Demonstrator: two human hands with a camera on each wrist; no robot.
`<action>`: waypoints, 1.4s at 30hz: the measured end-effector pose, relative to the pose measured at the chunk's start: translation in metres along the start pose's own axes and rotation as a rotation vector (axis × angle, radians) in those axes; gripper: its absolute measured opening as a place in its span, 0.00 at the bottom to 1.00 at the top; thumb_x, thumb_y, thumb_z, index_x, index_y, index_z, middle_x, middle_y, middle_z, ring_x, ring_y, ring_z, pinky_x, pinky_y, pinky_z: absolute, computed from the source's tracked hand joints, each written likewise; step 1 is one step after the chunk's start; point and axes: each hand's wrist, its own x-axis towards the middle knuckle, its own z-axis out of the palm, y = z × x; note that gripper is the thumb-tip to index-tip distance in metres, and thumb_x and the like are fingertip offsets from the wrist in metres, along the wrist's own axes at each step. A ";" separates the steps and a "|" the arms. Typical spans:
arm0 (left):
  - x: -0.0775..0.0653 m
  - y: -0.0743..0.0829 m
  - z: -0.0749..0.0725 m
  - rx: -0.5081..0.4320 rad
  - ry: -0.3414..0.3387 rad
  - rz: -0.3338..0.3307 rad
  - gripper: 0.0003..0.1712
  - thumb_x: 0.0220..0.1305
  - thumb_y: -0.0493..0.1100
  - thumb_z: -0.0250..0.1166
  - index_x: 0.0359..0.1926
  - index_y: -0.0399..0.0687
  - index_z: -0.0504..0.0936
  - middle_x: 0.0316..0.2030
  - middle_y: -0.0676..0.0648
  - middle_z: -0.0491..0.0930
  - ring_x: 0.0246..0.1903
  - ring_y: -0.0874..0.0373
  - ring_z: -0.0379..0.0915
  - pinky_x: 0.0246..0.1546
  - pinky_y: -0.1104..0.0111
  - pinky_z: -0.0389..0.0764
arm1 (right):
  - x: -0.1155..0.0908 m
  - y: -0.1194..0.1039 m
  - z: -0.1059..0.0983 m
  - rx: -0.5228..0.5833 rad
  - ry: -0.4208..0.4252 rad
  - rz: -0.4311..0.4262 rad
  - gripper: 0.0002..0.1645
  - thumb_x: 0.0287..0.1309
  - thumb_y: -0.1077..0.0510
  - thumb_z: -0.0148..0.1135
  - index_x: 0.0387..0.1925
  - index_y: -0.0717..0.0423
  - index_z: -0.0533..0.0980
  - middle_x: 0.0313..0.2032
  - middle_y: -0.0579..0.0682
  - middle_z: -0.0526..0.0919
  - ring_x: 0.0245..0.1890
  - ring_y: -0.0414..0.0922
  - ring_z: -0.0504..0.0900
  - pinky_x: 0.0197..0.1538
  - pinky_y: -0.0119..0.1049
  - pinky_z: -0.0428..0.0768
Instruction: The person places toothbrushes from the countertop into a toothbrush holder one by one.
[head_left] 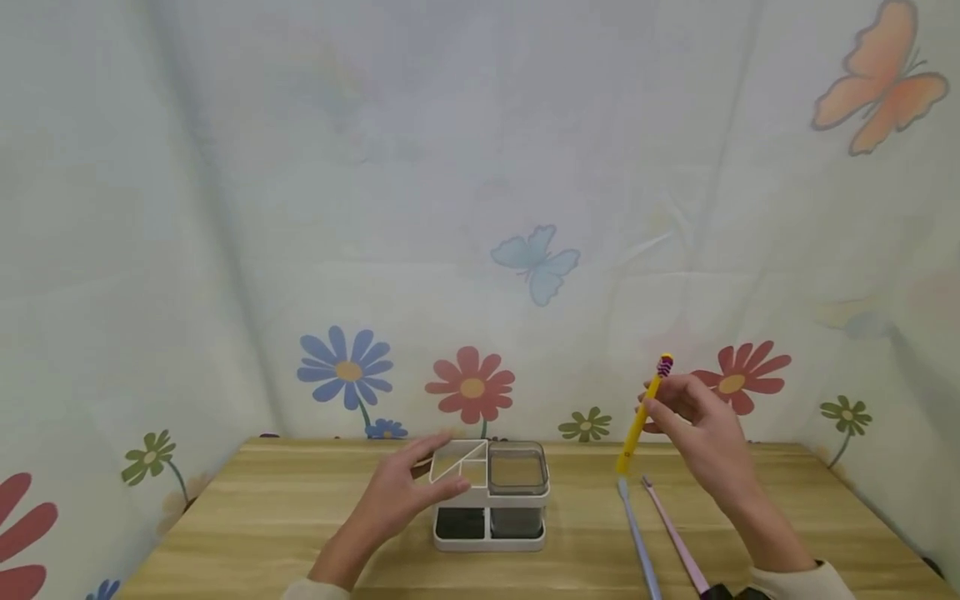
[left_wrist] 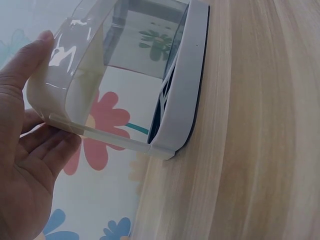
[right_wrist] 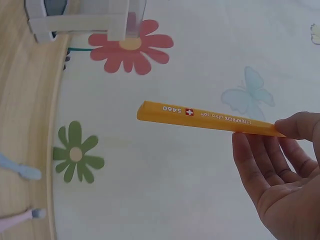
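My right hand (head_left: 705, 437) pinches a yellow toothbrush (head_left: 640, 425) between thumb and fingers, up off the table. Its purple bristles point upward, and printing shows along the handle (right_wrist: 200, 118) in the right wrist view. With thumb on one side and fingers on the other, my left hand (head_left: 397, 487) grips the upper tier of a white toothbrush holder (head_left: 517, 502). The holder stands upright on the table, with a divided section at its top left and a clear cup (head_left: 517, 468) at its top right. In the left wrist view its base (left_wrist: 187, 75) rests on the wood.
A blue toothbrush (head_left: 637, 533) and a pink toothbrush (head_left: 675, 533) lie on the wooden table (head_left: 360, 575), right of the holder. Behind the table hangs a pale cloth (head_left: 390, 208) printed with flowers and butterflies. A dark object (head_left: 720, 592) shows at the bottom edge beside my right sleeve.
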 end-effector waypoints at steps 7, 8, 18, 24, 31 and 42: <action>0.001 0.000 -0.001 0.000 0.003 0.004 0.40 0.59 0.54 0.82 0.71 0.50 0.80 0.67 0.43 0.78 0.67 0.44 0.74 0.65 0.53 0.79 | 0.007 -0.011 0.019 0.080 -0.008 -0.049 0.15 0.76 0.64 0.63 0.57 0.69 0.74 0.46 0.56 0.84 0.44 0.40 0.87 0.46 0.34 0.89; 0.000 0.000 -0.001 0.003 0.004 0.000 0.40 0.59 0.54 0.82 0.71 0.50 0.80 0.67 0.44 0.78 0.67 0.44 0.74 0.65 0.53 0.79 | 0.008 -0.012 0.022 0.094 -0.007 -0.057 0.15 0.76 0.65 0.63 0.57 0.69 0.75 0.46 0.55 0.85 0.44 0.41 0.87 0.46 0.35 0.90; -0.002 0.001 0.000 -0.029 -0.013 0.000 0.40 0.60 0.54 0.81 0.71 0.48 0.80 0.67 0.41 0.78 0.66 0.42 0.75 0.66 0.47 0.77 | 0.018 -0.031 0.053 0.258 -0.011 -0.022 0.16 0.75 0.65 0.64 0.58 0.67 0.74 0.48 0.58 0.84 0.44 0.45 0.87 0.46 0.37 0.90; -0.001 0.002 -0.001 -0.022 -0.020 0.005 0.40 0.61 0.54 0.81 0.71 0.47 0.80 0.67 0.42 0.78 0.67 0.42 0.75 0.65 0.49 0.78 | 0.023 -0.035 0.069 0.298 -0.017 0.003 0.17 0.74 0.66 0.65 0.59 0.66 0.75 0.48 0.61 0.83 0.45 0.46 0.88 0.46 0.38 0.90; 0.000 0.003 -0.004 -0.013 -0.049 0.021 0.39 0.63 0.52 0.80 0.72 0.47 0.78 0.69 0.40 0.77 0.68 0.41 0.73 0.65 0.50 0.78 | 0.028 -0.037 0.088 0.342 -0.048 0.022 0.17 0.73 0.66 0.65 0.58 0.66 0.75 0.48 0.64 0.83 0.45 0.48 0.87 0.47 0.40 0.91; 0.000 0.004 -0.009 -0.034 -0.081 0.017 0.39 0.65 0.52 0.78 0.73 0.48 0.77 0.69 0.41 0.76 0.68 0.41 0.72 0.66 0.52 0.77 | 0.031 -0.041 0.121 0.374 -0.111 0.079 0.14 0.73 0.66 0.65 0.57 0.64 0.77 0.49 0.64 0.83 0.45 0.50 0.87 0.46 0.42 0.91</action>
